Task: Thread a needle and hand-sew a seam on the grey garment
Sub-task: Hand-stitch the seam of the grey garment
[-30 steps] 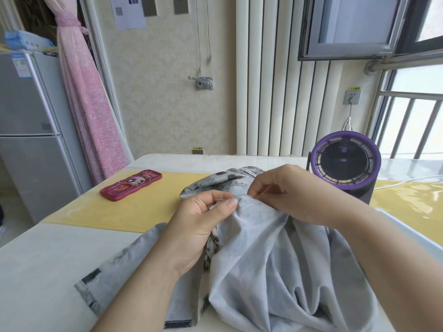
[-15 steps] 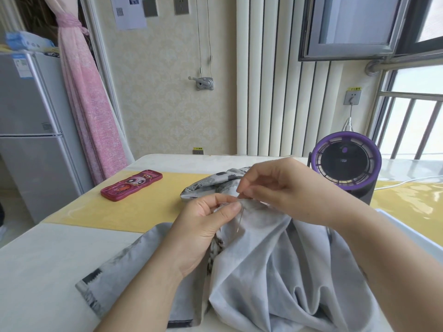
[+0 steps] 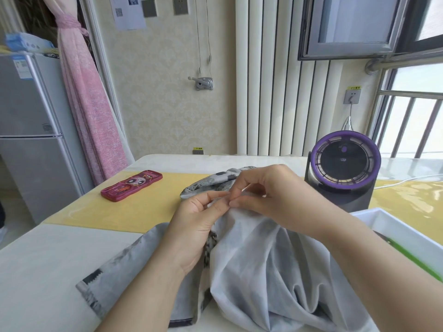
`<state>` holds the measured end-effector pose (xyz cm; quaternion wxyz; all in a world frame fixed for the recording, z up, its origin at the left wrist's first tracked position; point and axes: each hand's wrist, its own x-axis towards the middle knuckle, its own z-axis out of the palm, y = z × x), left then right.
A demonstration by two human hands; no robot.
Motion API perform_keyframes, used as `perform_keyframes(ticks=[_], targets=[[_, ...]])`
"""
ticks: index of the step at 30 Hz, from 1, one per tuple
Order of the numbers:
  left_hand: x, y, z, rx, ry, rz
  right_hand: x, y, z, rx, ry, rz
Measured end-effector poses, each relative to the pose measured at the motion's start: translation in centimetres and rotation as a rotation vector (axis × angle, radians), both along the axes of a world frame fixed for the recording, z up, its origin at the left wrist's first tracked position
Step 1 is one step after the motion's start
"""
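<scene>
two hands, left [image 3: 194, 226] and right [image 3: 272, 196], pinch the grey garment [image 3: 259, 271], fingertips touching.

Nothing reads clearly: a QR code [image 3: 119, 12] sits on the wall sheet [image 3: 130, 19]; yellow stickers [image 3: 198, 148] by two sockets [image 3: 352, 96] carry characters too small to read

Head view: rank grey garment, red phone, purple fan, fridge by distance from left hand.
1. grey garment: in the left hand.
2. red phone: table, left.
3. purple fan: table, right.
4. fridge: far left, off the table.
</scene>
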<state>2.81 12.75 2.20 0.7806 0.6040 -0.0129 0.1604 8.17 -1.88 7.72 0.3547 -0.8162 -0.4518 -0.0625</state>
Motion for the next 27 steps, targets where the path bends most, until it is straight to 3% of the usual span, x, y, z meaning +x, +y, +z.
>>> perform_keyframes(ticks=[3,7,10,12,14,16,19,24,27], targets=[[0.2,0.3,-0.3,0.015,0.043,0.081,0.1,-0.2,0.6,0.255,0.061,-0.026],[0.5,0.7,-0.8,0.075,0.105,0.158,-0.9,-0.6,2.3,0.634,0.592,0.292],[0.5,0.8,-0.9,0.124,0.119,0.182,-1.1,-1.4,3.1,0.599,1.109,0.685],[0.5,1.0,-1.0,0.138,0.11,0.22,-1.1,-1.8,3.3,0.464,1.235,0.735],[0.5,1.0,-0.9,0.155,0.095,0.235,-0.7,-1.6,2.6,0.332,1.061,0.42],[0.6,0.8,-0.8,0.159,0.073,0.207,-1.0,-0.7,1.5,0.145,0.661,0.066],[0.6,0.7,-0.8,0.181,0.042,0.183,-1.0,0.5,0.0,-0.048,0.199,-0.151],[0.5,0.6,-0.6,0.155,0.035,0.184,-0.6,0.7,-0.7,-0.082,0.07,-0.176],[0.5,0.7,-0.6,0.222,0.045,0.202,-0.4,0.7,-0.3,0.157,0.231,-0.088]])
